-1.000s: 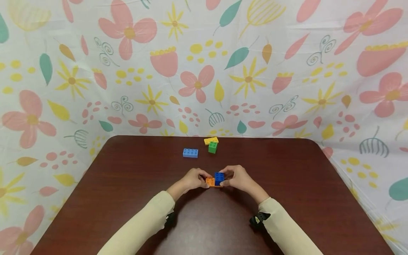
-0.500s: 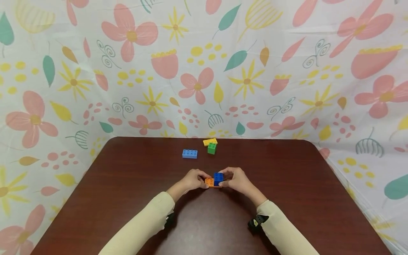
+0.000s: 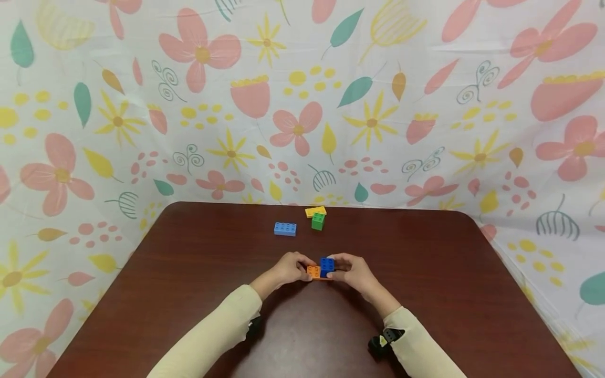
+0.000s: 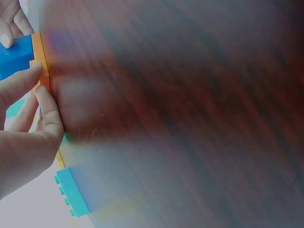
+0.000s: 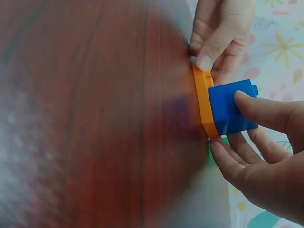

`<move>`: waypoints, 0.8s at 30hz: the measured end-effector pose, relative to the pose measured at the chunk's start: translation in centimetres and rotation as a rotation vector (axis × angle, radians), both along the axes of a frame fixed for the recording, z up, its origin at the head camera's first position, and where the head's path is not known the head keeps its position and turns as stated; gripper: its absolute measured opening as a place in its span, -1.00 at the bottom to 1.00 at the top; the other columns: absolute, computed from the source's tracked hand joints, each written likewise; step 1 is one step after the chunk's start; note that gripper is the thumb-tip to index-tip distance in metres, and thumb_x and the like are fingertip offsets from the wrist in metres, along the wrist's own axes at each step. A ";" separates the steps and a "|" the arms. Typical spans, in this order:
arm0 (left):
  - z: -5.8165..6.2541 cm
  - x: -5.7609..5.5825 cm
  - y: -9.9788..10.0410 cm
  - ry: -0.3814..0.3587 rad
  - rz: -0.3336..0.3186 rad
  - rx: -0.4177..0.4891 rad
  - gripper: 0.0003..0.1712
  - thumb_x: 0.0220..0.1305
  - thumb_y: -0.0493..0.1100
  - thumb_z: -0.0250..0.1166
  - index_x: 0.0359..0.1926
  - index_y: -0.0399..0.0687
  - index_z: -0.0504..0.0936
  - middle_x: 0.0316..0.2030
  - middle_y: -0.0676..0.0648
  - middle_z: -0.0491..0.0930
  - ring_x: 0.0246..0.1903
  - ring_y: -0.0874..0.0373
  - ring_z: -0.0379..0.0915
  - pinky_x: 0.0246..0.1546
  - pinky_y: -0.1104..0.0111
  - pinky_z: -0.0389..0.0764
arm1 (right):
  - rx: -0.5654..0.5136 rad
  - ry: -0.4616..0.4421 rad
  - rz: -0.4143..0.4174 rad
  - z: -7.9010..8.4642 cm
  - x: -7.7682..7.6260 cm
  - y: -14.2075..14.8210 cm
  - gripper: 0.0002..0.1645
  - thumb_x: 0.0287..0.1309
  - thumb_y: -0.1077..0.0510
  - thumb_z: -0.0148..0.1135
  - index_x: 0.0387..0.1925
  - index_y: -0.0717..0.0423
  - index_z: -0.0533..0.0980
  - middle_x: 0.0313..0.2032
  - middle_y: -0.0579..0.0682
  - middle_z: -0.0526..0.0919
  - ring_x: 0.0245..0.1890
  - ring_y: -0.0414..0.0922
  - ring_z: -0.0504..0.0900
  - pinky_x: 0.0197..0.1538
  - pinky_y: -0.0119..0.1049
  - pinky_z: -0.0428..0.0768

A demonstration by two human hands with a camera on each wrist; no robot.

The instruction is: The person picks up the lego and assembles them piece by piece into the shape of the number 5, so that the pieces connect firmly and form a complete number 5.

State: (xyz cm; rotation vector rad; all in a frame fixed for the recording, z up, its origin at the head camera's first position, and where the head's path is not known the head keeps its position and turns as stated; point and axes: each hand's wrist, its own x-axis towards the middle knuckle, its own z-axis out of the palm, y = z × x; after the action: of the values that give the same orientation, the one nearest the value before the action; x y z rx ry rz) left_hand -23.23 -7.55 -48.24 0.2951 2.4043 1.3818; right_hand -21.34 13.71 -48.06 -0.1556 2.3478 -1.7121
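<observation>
A thin orange toy brick [image 3: 313,272] lies flat on the table, and a taller dark blue brick [image 3: 327,266] sits upright on its right half. My left hand [image 3: 289,269] pinches the left end of the orange brick between thumb and fingers. On the other side, my right hand [image 3: 356,273] holds the blue brick. In the right wrist view its thumb rests on the near face of the blue brick [image 5: 230,109], while the index fingertip is close to the end of the orange brick [image 5: 204,102]. Whether the studs are fully pressed together cannot be told.
Farther back on the dark wooden table [image 3: 212,247] are a light blue brick [image 3: 285,229], a green brick [image 3: 318,221] and a thin yellow brick [image 3: 315,211] just behind the green one. A flower-patterned cloth [image 3: 302,105] hangs behind the table's far edge.
The head view shifts slightly. Both hands keep their places on the orange and blue bricks; the right hand's fingers differ only a little. The loose bricks stay where they were.
</observation>
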 end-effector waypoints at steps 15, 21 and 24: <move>0.0 -0.4 -0.3 0.031 -0.070 -0.021 -0.59 0.01 -0.44 0.44 -0.04 -0.23 0.67 -0.20 -0.10 0.47 -0.37 0.16 0.44 -0.37 0.40 0.58 | -0.148 -0.145 -0.092 -0.8 0.3 0.0 -0.44 0.04 0.25 0.42 0.13 0.15 0.51 0.08 0.13 0.53 0.14 0.10 0.49 0.12 -0.05 0.51; 0.8 -1.2 -1.0 -0.028 -0.100 0.026 -0.55 0.01 -0.45 0.41 0.01 -0.24 0.64 -0.16 -0.15 0.58 -0.37 0.15 0.50 -0.30 0.35 0.62 | -0.140 -0.134 -0.093 -1.0 0.5 0.2 -0.42 0.05 0.24 0.42 0.14 0.17 0.50 0.10 0.13 0.55 0.16 0.12 0.48 0.10 -0.05 0.52; 1.1 -1.7 -1.3 -0.044 -0.102 0.032 -0.55 0.05 -0.43 0.39 0.04 -0.25 0.62 -0.15 -0.18 0.60 -0.36 0.14 0.54 -0.25 0.32 0.63 | -0.136 -0.130 -0.090 -1.1 0.5 0.3 -0.42 0.05 0.23 0.42 0.15 0.17 0.49 0.10 0.13 0.55 0.16 0.12 0.48 0.11 -0.04 0.51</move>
State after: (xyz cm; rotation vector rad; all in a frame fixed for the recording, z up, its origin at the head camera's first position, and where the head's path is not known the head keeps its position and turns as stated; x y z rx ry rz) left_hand -24.91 -8.89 -47.10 0.3857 2.3001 1.3678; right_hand -20.83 14.04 -49.19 0.0386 2.1768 -1.8652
